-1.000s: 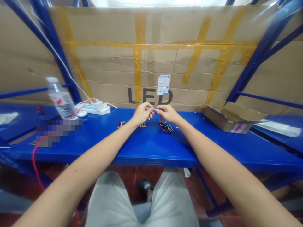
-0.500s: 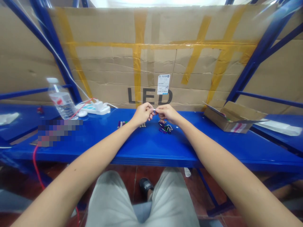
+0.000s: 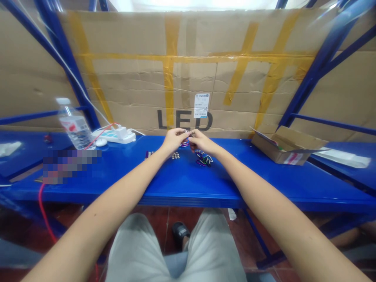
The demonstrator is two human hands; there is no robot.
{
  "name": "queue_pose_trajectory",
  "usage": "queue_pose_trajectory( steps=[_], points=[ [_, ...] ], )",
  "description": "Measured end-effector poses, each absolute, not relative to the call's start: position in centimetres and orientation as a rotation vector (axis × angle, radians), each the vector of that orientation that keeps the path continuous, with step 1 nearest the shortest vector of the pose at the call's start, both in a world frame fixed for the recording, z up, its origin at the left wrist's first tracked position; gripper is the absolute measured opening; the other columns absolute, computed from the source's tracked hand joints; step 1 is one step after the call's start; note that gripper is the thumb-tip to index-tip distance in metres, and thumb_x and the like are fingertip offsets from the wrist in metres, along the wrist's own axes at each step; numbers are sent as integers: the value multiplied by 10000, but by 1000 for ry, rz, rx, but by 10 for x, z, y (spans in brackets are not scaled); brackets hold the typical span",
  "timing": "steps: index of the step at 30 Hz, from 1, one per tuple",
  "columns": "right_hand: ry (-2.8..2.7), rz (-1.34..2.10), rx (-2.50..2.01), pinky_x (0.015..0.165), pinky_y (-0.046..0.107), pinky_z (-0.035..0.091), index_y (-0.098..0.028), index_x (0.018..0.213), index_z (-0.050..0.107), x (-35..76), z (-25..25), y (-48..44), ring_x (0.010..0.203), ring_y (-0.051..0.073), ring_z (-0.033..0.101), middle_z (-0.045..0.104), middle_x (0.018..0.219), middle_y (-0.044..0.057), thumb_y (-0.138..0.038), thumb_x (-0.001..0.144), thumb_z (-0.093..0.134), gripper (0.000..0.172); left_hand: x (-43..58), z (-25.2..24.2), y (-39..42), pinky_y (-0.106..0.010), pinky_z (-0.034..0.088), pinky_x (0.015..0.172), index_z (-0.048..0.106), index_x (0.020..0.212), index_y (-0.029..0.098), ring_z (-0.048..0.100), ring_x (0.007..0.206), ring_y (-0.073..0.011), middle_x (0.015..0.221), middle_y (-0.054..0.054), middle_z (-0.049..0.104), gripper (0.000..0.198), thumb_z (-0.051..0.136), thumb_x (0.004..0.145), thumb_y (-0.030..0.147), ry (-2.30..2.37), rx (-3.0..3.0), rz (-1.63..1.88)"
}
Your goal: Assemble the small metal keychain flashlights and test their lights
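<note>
My left hand (image 3: 174, 141) and my right hand (image 3: 204, 141) meet above the blue table, fingertips pinched together. Between them is a small shiny metal piece (image 3: 187, 132), mostly covered by the fingers. Just under the left fingertips shows a purple loop (image 3: 184, 144); I cannot tell whether it is held or lies on the table. Below the right hand lies a pile of coloured carabiners (image 3: 204, 159), purple, green and silver. Several small silvery pieces (image 3: 175, 155) sit in a cluster near the left wrist. Beside them, small cylinders (image 3: 149, 154) are partly hidden by the left forearm.
The blue table (image 3: 188, 180) backs onto a large cardboard sheet (image 3: 141, 86) marked LED. At left stand a water bottle (image 3: 75, 125) and a white power strip (image 3: 114, 135), with a red cable (image 3: 41, 203). An open cardboard box (image 3: 289, 149) is at right.
Both hands have drawn closer together at the fingertips. A purple loop now shows below the left fingers, and the small silvery cluster is less covered. The view has shifted slightly.
</note>
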State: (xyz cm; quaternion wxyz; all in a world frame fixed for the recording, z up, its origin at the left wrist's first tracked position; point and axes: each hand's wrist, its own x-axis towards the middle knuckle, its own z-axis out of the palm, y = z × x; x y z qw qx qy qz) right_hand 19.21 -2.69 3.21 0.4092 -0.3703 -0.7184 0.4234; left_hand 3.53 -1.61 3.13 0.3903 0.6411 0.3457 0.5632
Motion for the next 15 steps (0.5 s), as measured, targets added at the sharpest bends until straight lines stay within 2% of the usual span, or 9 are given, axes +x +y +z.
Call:
queue_pose_trajectory(
  steps=[3, 5, 6, 9, 12, 15],
  points=[
    [-1958, 845, -1129, 624, 254, 501, -191, 1059, 495, 207, 48, -33, 684, 135, 588, 608, 763, -2, -184, 869, 584, 210, 34, 32, -13, -250, 487, 643, 647, 803, 129, 642, 702, -149, 754, -41, 686, 81, 703, 775, 180, 882, 1481, 1530],
    [-2119, 708, -1327, 608, 239, 475, -158, 889, 573, 225, 61, -39, 652, 124, 573, 620, 734, 21, -177, 841, 610, 64, 34, 34, -13, -286, 526, 695, 602, 839, 140, 679, 773, -175, 836, -76, 712, 56, 651, 820, 160, 853, 1366, 1547],
    [-2219, 760, -1438, 581, 243, 466, -148, 808, 587, 234, 67, -42, 600, 122, 559, 606, 672, 21, -196, 843, 610, 64, 33, 35, -14, -306, 541, 707, 580, 865, 146, 687, 783, -181, 851, -84, 715, 43, 619, 849, 154, 835, 1320, 1536],
    [-2452, 1058, -1789, 534, 266, 469, -130, 700, 605, 252, 76, -52, 511, 133, 562, 607, 594, 33, -321, 842, 663, 246, 33, 38, -17, -346, 577, 699, 542, 950, 161, 688, 766, -178, 847, -70, 695, 43, 535, 914, 139, 810, 1243, 1505],
    [-2452, 1088, -2112, 526, 272, 483, -110, 677, 615, 250, 72, -57, 505, 147, 592, 620, 582, 49, -411, 828, 708, 349, 33, 38, -19, -359, 601, 683, 544, 987, 172, 681, 772, -172, 852, -53, 661, 83, 488, 945, 128, 819, 1239, 1482],
    [-2408, 1042, -2170, 532, 261, 491, -110, 678, 599, 239, 65, -57, 502, 135, 594, 606, 578, 32, -387, 851, 703, 343, 33, 38, -19, -353, 612, 667, 550, 998, 174, 677, 783, -169, 877, -57, 646, 102, 470, 959, 123, 831, 1259, 1478]
  ],
)
